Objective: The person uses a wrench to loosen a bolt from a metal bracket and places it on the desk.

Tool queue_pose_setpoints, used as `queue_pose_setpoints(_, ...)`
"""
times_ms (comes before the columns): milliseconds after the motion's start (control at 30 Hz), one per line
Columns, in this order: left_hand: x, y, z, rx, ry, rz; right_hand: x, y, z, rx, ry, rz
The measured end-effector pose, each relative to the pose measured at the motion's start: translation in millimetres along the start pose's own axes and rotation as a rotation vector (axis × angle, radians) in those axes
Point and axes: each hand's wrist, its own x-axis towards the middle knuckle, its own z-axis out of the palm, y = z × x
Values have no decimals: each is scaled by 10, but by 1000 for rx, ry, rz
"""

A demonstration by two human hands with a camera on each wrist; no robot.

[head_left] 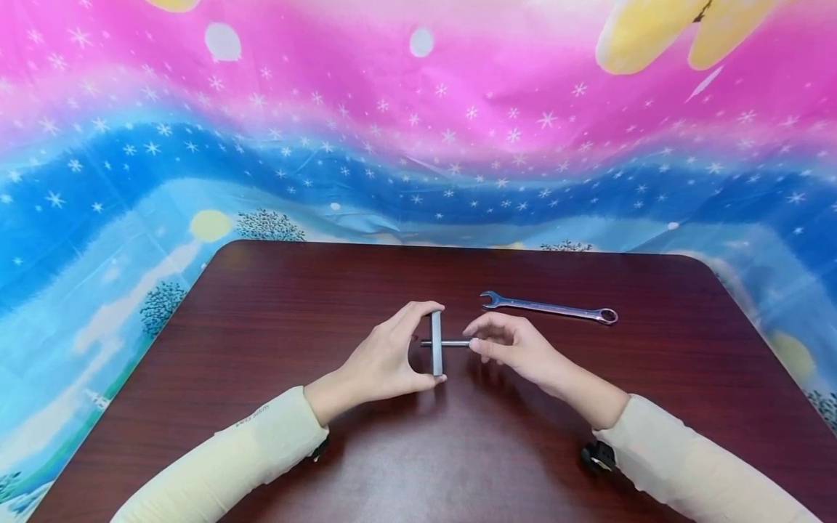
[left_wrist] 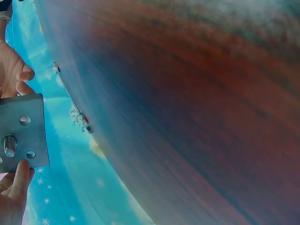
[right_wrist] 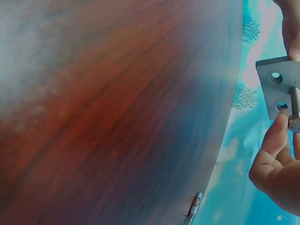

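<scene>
Over the middle of the table, my left hand [head_left: 382, 359] holds a flat grey metal plate [head_left: 437, 359] on edge, thumb at the near edge and fingers at the far one. A bolt [head_left: 456, 343] runs through the plate, its head toward the right. My right hand [head_left: 519, 349] pinches the bolt at its head with thumb and fingers. In the left wrist view the threaded bolt end [left_wrist: 9, 147] pokes out of the plate [left_wrist: 36, 136], among smaller holes. The hex bolt head [right_wrist: 294, 123] shows by the right fingers in the right wrist view.
A combination wrench [head_left: 549, 307] lies on the dark wood table [head_left: 314, 290], beyond the right hand. Behind the table hangs a pink and blue patterned cloth [head_left: 392, 145]. A dark band [head_left: 598, 456] shows at the right wrist.
</scene>
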Motion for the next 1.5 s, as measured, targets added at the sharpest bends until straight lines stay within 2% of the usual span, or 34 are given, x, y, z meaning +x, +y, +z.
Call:
queue_pose_setpoints(233,-2,-1,15,-27,-5,1,47,-2,-36,28,-26,40)
queue_pose_setpoints(567,-13,-7,24,-24,-9,4,2,24,-31,1,-9,-23)
queue_pose_setpoints(867,-3,5,19,-15,-5,2,8,23,-39,27,-28,29)
queue_pose_setpoints(1233,13,14,-18,-30,14,-6,13,23,43,57,93,-30)
queue_pose_setpoints(1333,12,3,-26,-28,24,-6,1,16,52,59,99,-35)
queue_pose_setpoints(1500,10,16,-38,-27,25,-8,-9,-12,49,44,87,0)
